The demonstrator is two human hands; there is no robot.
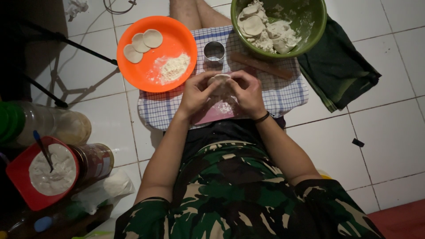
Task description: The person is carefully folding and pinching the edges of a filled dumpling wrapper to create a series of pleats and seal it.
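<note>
**Both hands pinching a dough round over the pink board**

Head view, the only one: person sits on the white tiled floor point(389, 128), legs out under a blue-and-white checked cloth point(283, 95). Left hand point(198, 94) and right hand point(248, 93) are curled in toward each other, fingertips pressed onto a small pale dough round point(220, 79) held between them, just above a pink flat board point(221, 113) dusted w/ flour. Whether there's filling inside the round, can't tell; fingers hide most of it.

Doing this step well, as I'd judge it: keep the round cupped, not squashed; thumbs and forefingers should work the rim evenly so the edge closes w/o thin spots. Keep it low over the board so anything dropped lands on flour. Fingers look dry; a dab from the loose flour heap on the round orange plastic plate point(157, 53) would stop sticking if dough gets tacky.

Around the hands: three flat cut dough discs point(142, 43) sit on that plate's far side, apart from the flour. A small shiny metal ring cutter point(214, 51) stands upright on the cloth just beyond the hands. A brown wooden rolling stick point(261, 65) lies beside it, near the green plastic bowl point(316, 26) holding dough lumps and scraps. A dark green folded cloth point(338, 66) lies right of the bowl. Off to the person's left, well apart: a red tub of pale paste point(20, 177) w/ a spoon stuck in.
</note>
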